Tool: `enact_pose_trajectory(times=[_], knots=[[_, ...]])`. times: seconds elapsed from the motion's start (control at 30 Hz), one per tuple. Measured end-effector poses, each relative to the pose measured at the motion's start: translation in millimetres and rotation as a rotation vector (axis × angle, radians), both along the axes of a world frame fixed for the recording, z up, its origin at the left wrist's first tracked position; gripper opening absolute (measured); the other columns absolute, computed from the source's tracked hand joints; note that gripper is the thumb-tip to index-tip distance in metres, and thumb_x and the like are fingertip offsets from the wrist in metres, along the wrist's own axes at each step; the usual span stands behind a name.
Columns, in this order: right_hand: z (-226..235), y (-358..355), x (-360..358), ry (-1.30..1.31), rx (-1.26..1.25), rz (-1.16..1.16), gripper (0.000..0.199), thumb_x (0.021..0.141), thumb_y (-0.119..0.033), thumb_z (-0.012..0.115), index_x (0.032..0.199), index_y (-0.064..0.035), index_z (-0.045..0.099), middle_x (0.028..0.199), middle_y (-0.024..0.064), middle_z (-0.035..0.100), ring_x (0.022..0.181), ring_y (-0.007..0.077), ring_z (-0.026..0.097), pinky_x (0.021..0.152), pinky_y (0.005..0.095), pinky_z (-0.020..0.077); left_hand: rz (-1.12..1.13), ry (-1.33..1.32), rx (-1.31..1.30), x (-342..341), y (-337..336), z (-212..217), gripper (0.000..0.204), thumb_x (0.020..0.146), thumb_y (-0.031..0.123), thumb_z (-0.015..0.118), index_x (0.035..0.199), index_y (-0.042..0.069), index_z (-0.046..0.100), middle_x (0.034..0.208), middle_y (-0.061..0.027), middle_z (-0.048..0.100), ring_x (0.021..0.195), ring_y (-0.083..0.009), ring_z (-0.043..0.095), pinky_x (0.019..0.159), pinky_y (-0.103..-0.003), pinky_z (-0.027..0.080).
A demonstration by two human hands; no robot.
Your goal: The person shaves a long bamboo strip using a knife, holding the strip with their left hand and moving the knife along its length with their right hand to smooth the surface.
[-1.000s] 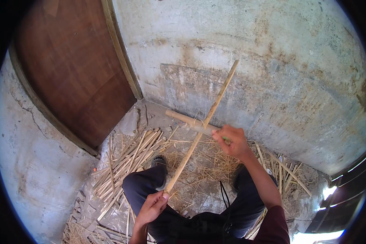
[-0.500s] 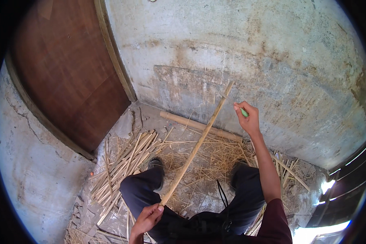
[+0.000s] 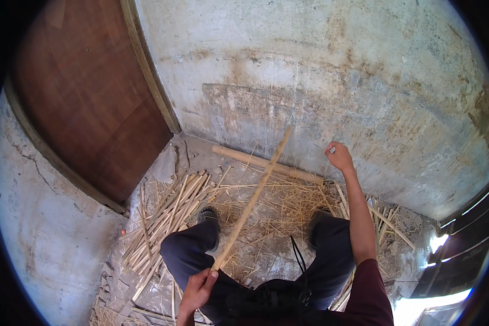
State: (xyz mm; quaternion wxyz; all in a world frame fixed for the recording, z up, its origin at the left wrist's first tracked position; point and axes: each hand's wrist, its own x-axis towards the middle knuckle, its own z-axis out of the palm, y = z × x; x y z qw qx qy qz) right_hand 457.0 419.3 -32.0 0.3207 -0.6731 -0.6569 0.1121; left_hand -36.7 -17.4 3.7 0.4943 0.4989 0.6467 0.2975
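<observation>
Near my lap, my left hand (image 3: pixel 199 291) is closed round the lower end of a long pale bamboo strip (image 3: pixel 250 204). The strip slants up and to the right, its far end raised in front of the wall and slightly blurred. My right hand (image 3: pixel 339 156) is in a fist to the right of that far end, apart from it. A small knife with a green handle shows in this fist half a second ago; now the fingers hide most of it, and its blade is hard to make out.
A pile of split bamboo strips (image 3: pixel 165 217) lies by my left foot, more strips (image 3: pixel 384 223) at the right. Thin shavings (image 3: pixel 288 204) litter the floor between my feet. A thick bamboo pole (image 3: pixel 266 163) lies along the stained wall (image 3: pixel 309 70); a brown door (image 3: pixel 87 98) stands left.
My right hand has moved right and slightly down, away from the strip, turning so the green handle is hidden. The strip's far end has dropped and shifted left. My left hand keeps its hold.
</observation>
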Motion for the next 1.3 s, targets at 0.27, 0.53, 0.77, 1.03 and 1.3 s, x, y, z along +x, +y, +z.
enact_pose_trajectory(times=[0.27,0.53,0.77,1.03,1.3], knots=[[60.5,-40.3,-69.2,0.435,0.096,0.181,0.019,0.104,-0.023,0.072,0.113,-0.0067,0.068,0.082,0.0083,0.072,0.074,0.0184,0.068,0.073,0.0356,0.0526,0.168,-0.077,0.094,7.8,27.6,0.9,0.041,0.115,0.026,0.060,0.081,0.004,0.054,0.066,0.0036,0.047,0.064,-0.0071,0.041,0.057,-0.032,0.036],[84.1,-138.8,-167.7,0.293,0.448,0.688,0.023,0.106,-0.021,0.072,0.124,-0.0076,0.070,0.086,0.0044,0.072,0.065,0.0162,0.068,0.058,0.0336,0.0527,0.136,-0.326,0.133,35.3,65.2,22.1,0.035,0.116,0.029,0.060,0.089,0.007,0.055,0.069,0.0088,0.040,0.063,-0.0028,0.035,0.056,-0.027,0.029],[61.9,-181.8,-202.8,0.072,0.674,1.019,0.031,0.096,-0.017,0.083,0.124,-0.0117,0.070,0.088,0.0059,0.074,0.057,0.0154,0.066,0.046,0.0316,0.0490,0.039,-0.465,0.053,48.3,79.6,31.0,0.034,0.118,0.033,0.056,0.093,0.009,0.058,0.071,0.0103,0.039,0.063,-0.0024,0.034,0.056,-0.025,0.028],[64.6,-199.7,-211.4,0.042,0.711,1.097,0.032,0.090,-0.016,0.088,0.121,-0.0132,0.078,0.083,0.0014,0.064,0.054,0.0143,0.061,0.046,0.0305,0.0487,0.029,-0.441,0.080,55.8,80.6,34.8,0.042,0.120,0.043,0.045,0.092,0.013,0.053,0.075,0.0088,0.037,0.059,-0.0030,0.030,0.050,-0.023,0.024],[63.0,-205.6,-215.0,0.031,0.722,1.108,0.037,0.087,-0.019,0.088,0.123,-0.0180,0.081,0.085,-0.0012,0.062,0.053,0.0125,0.057,0.045,0.0296,0.0486,0.012,-0.435,0.089,54.9,81.6,31.9,0.047,0.120,0.046,0.041,0.090,0.012,0.051,0.075,0.0082,0.036,0.061,-0.0040,0.031,0.053,-0.024,0.025]])
